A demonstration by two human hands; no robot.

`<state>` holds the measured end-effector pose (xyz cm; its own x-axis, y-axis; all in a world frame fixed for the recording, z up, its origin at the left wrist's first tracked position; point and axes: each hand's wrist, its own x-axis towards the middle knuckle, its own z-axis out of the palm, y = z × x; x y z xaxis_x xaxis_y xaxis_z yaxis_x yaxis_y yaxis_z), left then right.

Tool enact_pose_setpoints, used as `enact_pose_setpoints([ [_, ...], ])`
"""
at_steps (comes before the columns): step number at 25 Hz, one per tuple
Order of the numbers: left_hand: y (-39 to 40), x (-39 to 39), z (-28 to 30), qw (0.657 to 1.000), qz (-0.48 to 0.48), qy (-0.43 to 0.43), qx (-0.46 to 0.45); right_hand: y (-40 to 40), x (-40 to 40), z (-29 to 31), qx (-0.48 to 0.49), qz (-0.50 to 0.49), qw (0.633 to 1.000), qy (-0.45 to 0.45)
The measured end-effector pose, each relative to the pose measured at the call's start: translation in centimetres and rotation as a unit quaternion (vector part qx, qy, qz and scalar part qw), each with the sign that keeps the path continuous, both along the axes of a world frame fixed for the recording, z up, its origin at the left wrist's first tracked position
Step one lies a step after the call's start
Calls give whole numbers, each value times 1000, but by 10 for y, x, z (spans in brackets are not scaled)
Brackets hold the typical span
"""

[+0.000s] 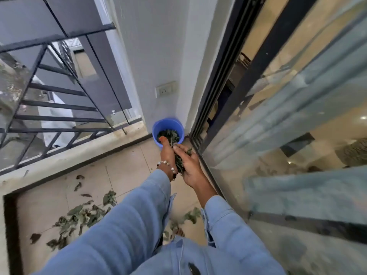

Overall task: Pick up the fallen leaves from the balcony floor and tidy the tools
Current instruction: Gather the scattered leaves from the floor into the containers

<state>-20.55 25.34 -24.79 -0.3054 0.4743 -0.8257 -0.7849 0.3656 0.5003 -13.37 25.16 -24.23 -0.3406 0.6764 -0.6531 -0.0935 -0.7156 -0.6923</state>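
Note:
A blue bucket (158, 126) stands in the far corner of the balcony with dark green leaves inside it. Just in front of its near rim, my left hand (167, 153) and my right hand (189, 163) are pressed together around a bunch of leaves (179, 164), fingers curled over it. The left hand's fingertips reach over the bucket's rim. Several fallen leaves (83, 215) lie scattered on the tiled floor at the lower left, and a few more leaves (191, 215) lie between my arms.
A black metal railing (59, 108) on a concrete kerb (69, 155) bounds the left side. A sliding glass door (278, 116) with a dark frame runs along the right. A wall socket (165, 90) sits above the bucket. Beige tiles (123, 169) show between the leaves.

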Motion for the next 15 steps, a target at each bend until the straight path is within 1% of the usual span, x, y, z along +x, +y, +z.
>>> enact_pose_setpoints([
  [3,47,-47,-12,999,-4,-42,15,58,-41,-20,-15,22,1000,-9],
  [7,112,-104,-32,997,-20,-66,-20,120,-95,-44,-3,24,998,-58],
  [9,148,-128,-42,997,-25,-70,-27,154,-115,-61,-7,5,998,-67],
  [11,174,-144,-59,996,-35,-63,-52,182,-128,-81,-18,-24,996,-87],
  [15,199,-159,-106,992,-64,-39,-103,222,-140,-136,-67,-92,987,-116],
])
